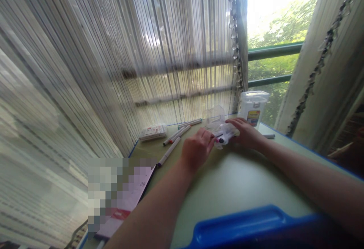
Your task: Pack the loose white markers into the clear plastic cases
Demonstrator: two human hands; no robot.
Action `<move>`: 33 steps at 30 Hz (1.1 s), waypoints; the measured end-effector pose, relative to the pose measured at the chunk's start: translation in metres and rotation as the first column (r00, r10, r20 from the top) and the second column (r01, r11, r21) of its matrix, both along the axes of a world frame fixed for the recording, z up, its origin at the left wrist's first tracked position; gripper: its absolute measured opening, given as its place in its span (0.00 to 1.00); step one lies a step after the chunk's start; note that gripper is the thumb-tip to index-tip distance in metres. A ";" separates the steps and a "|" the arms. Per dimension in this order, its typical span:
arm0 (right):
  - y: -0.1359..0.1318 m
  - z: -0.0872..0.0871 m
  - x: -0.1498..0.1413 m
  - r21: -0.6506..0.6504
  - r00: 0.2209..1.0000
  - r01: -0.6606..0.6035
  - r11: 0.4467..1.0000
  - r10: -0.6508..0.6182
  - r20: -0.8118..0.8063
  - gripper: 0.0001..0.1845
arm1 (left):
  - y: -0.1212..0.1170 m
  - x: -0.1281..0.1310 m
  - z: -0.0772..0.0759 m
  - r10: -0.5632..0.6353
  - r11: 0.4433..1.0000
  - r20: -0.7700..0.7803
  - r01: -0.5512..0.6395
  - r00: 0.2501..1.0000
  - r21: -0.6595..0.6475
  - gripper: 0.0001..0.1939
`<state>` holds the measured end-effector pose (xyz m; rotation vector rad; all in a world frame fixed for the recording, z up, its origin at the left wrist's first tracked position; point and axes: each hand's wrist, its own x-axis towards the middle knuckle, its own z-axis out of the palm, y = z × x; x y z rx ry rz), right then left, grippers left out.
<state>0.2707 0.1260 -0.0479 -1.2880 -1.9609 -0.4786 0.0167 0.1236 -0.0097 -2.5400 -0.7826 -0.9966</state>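
Observation:
Near the far edge of the table, both my hands are at a clear plastic case (226, 130) with its see-through lid raised behind it. My left hand (196, 148) is closed in a pinch at the left side of the case, on what looks like a marker (218, 140) with a dark and pink end. Curled over the right side of the case is my right hand (247, 133), its fingertips partly hidden by the case. Left of my hands lie several loose markers (170, 151) with white barrels.
A tall clear container (252, 108) with a yellow label stands behind my right hand, a capped pen (269, 136) beside it. At back left sits a flat clear box (153, 131). A pinkish booklet (139, 188), partly blurred, lies left; a blue plastic edge (239, 220) is in front. String curtains (170, 51) hang behind.

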 end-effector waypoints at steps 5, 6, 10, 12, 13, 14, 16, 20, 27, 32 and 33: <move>0.002 -0.003 0.002 -0.002 1.000 0.010 1.000 -0.010 0.013 0.34 | 0.000 0.000 -0.001 -0.052 0.998 -0.036 0.053 0.998 0.022 0.13; 0.002 -0.003 0.003 0.001 1.000 0.010 1.000 -0.010 0.013 0.34 | 0.000 0.000 -0.001 -0.058 0.998 -0.040 0.060 0.997 0.028 0.13; 0.003 -0.003 0.003 0.004 1.000 0.003 1.000 -0.003 0.006 0.34 | 0.001 0.000 -0.001 -0.066 0.997 -0.036 0.068 0.997 0.035 0.14; 0.003 -0.003 0.003 0.000 1.000 0.000 1.000 0.000 0.006 0.34 | 0.001 -0.001 -0.001 -0.064 0.997 -0.040 0.065 0.997 0.031 0.14; 0.003 -0.003 0.003 -0.002 1.000 -0.001 1.000 0.001 0.008 0.34 | 0.002 -0.001 -0.001 -0.063 0.997 -0.045 0.064 0.997 0.030 0.14; 0.003 -0.003 0.003 -0.003 1.000 -0.004 1.000 0.004 0.010 0.34 | 0.002 -0.001 -0.001 -0.064 0.997 -0.051 0.066 0.997 0.028 0.14; 0.003 -0.003 0.003 -0.004 1.000 -0.007 1.000 0.007 0.009 0.34 | 0.002 -0.001 -0.002 -0.068 0.997 -0.059 0.070 0.996 0.022 0.14; 0.002 -0.002 0.002 -0.007 1.000 0.001 1.000 -0.001 -0.004 0.33 | 0.000 0.000 -0.001 -0.042 0.999 -0.043 0.042 0.998 -0.007 0.14; 0.001 -0.001 0.001 -0.003 1.000 -0.006 1.000 0.006 0.004 0.33 | -0.001 0.001 0.002 0.036 0.994 -0.045 -0.040 0.998 -0.101 0.12; 0.000 -0.001 0.002 -0.008 0.999 -0.033 0.999 0.033 0.025 0.34 | -0.001 0.000 0.001 0.004 0.994 -0.031 -0.007 1.000 -0.114 0.13; 0.000 -0.002 0.002 -0.009 0.999 -0.038 0.999 0.038 0.027 0.34 | -0.001 0.000 0.001 -0.009 0.994 -0.032 0.005 0.999 -0.108 0.13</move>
